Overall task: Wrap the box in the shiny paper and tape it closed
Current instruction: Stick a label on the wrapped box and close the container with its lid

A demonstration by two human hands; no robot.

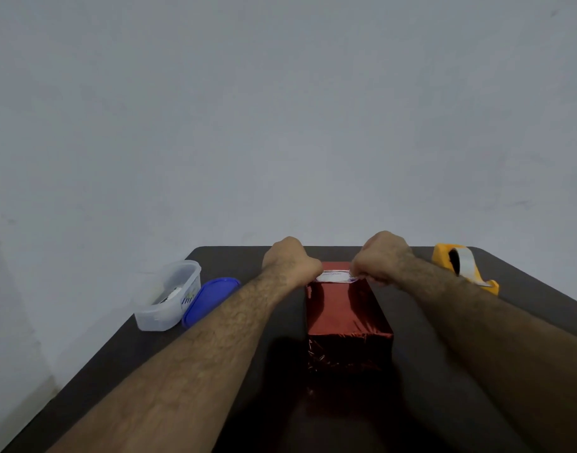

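A box wrapped in shiny red paper [342, 312] stands in the middle of the dark table [525, 308], its long side running away from me. At its far top edge a white strip [333, 276] of the box or tape shows between my hands. My left hand [288, 261] is bent over the far left corner, fingers hidden behind the box. My right hand [380, 258] pinches the paper edge at the far right corner. A yellow tape dispenser [465, 268] sits to the right, behind my right forearm.
A clear plastic container [169, 297] with small items inside stands at the left, its blue lid [210, 300] leaning beside it. A bare grey wall rises right behind the table's far edge. The table's left edge runs diagonally toward me.
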